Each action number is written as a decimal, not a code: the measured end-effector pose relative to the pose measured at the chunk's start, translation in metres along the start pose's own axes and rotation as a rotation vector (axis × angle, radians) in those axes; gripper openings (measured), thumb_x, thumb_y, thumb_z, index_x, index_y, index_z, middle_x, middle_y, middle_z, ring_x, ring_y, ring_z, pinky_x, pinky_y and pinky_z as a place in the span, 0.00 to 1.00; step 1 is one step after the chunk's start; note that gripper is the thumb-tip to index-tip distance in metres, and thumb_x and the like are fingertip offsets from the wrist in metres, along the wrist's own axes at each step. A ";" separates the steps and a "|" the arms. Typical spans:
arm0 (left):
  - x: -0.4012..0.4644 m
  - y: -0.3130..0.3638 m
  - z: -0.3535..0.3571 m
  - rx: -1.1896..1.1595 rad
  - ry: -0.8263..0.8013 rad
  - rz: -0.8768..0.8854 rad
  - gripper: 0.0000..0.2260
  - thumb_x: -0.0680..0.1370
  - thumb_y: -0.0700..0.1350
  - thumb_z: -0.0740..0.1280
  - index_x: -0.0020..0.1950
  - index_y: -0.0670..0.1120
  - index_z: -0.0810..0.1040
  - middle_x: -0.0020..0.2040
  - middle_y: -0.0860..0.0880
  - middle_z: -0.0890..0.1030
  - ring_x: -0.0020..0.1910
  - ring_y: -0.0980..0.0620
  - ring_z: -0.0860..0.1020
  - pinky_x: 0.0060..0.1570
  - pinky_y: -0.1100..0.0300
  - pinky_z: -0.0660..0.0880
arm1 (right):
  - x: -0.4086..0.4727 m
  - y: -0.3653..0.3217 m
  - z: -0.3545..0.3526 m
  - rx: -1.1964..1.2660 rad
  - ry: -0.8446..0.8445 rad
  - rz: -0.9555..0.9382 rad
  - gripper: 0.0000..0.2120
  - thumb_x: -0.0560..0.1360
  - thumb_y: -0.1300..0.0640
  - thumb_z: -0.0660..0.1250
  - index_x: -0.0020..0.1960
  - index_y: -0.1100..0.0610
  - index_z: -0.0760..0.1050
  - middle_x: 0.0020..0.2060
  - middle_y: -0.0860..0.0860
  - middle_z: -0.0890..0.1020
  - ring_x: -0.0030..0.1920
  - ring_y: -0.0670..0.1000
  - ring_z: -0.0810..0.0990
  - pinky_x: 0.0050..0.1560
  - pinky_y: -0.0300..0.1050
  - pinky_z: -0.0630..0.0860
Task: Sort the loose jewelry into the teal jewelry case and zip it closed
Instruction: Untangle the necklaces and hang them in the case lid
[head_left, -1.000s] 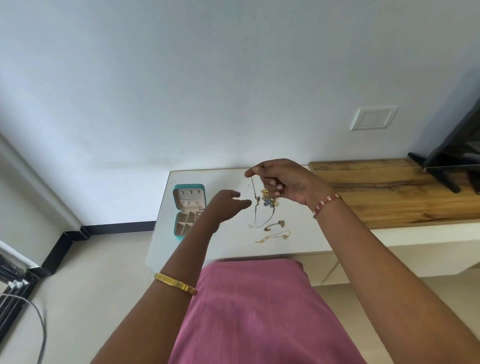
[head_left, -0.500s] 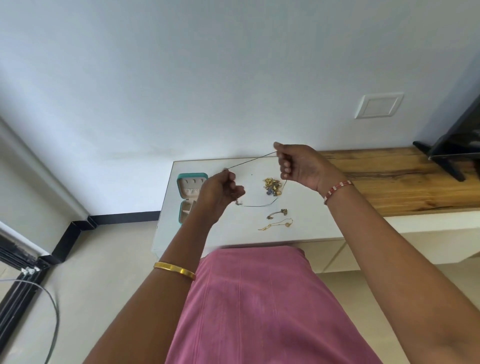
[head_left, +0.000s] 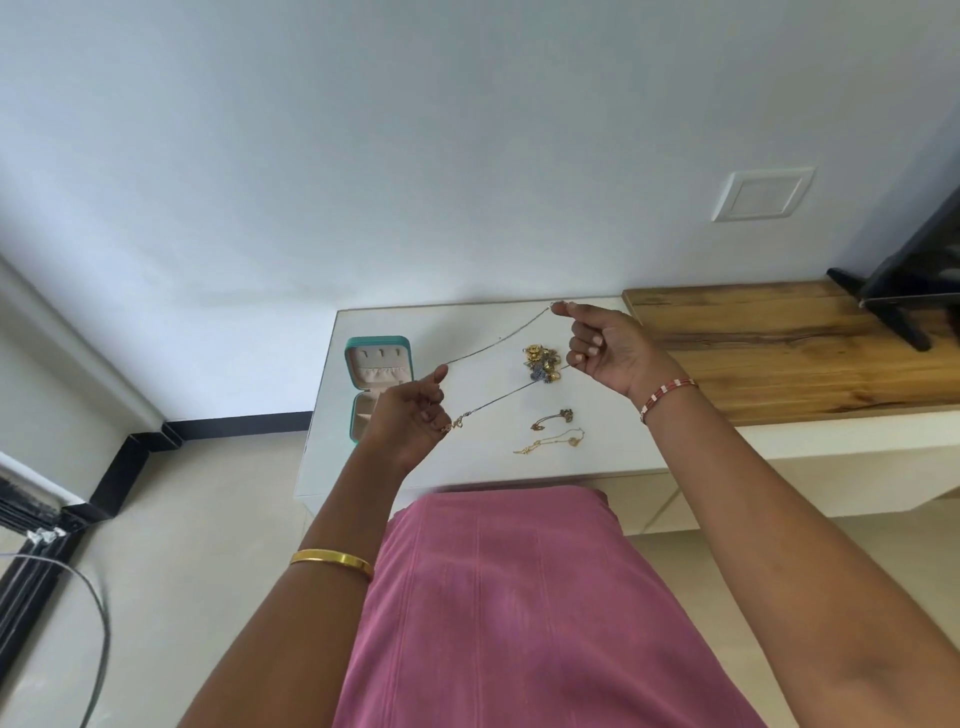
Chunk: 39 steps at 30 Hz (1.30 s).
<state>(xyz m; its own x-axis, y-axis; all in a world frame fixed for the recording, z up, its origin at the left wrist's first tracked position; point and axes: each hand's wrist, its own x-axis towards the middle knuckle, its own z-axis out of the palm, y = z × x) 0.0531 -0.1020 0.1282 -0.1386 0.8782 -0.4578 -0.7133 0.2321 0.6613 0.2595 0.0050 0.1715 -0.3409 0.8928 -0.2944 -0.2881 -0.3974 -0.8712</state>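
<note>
A thin chain necklace (head_left: 498, 340) is stretched in the air between both hands above the white table (head_left: 467, 467). My left hand (head_left: 410, 421) pinches its near end, where a small gold pendant (head_left: 456, 425) hangs. My right hand (head_left: 605, 348) pinches the far end. The teal jewelry case (head_left: 378, 382) stands open at the table's left side, partly hidden behind my left hand. A pile of gold and blue jewelry (head_left: 543, 361) lies under the chain. A small gold piece (head_left: 553, 420) and a gold bracelet (head_left: 550, 444) lie nearer to me.
A wooden shelf (head_left: 779, 343) adjoins the table on the right, with a black TV stand foot (head_left: 883, 312) on it. A wall plate (head_left: 761, 195) sits above. Black cables (head_left: 78, 623) run over the floor at the left. My pink skirt (head_left: 509, 613) fills the bottom centre.
My right hand lifted the necklace off the table, my left hand caught its lower end, and the two hands drew apart, pulling the chain out long.
</note>
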 end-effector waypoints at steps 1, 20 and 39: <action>0.003 -0.002 -0.003 0.063 0.001 0.012 0.12 0.74 0.31 0.56 0.47 0.41 0.78 0.32 0.50 0.69 0.22 0.57 0.60 0.23 0.67 0.59 | 0.002 0.001 0.000 -0.013 0.009 0.005 0.07 0.77 0.60 0.60 0.44 0.59 0.76 0.17 0.46 0.61 0.19 0.44 0.60 0.24 0.34 0.62; 0.070 -0.017 -0.038 1.288 -0.110 0.031 0.13 0.74 0.37 0.66 0.36 0.54 0.81 0.39 0.43 0.78 0.40 0.47 0.70 0.40 0.58 0.67 | 0.085 0.032 0.007 -0.256 0.148 0.042 0.04 0.73 0.65 0.67 0.39 0.61 0.76 0.22 0.51 0.70 0.20 0.47 0.65 0.27 0.39 0.66; 0.116 -0.052 -0.071 1.134 0.073 0.060 0.06 0.76 0.39 0.66 0.47 0.43 0.83 0.35 0.52 0.78 0.38 0.53 0.77 0.47 0.60 0.74 | 0.188 0.085 -0.024 -0.303 0.240 0.195 0.07 0.74 0.65 0.66 0.37 0.60 0.76 0.22 0.51 0.75 0.22 0.48 0.69 0.27 0.38 0.71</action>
<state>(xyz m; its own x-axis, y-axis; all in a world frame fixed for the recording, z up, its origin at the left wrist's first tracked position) 0.0250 -0.0422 -0.0011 -0.2177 0.8828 -0.4163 0.3234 0.4677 0.8226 0.1925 0.1440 0.0328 -0.1347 0.8456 -0.5166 0.0486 -0.5151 -0.8558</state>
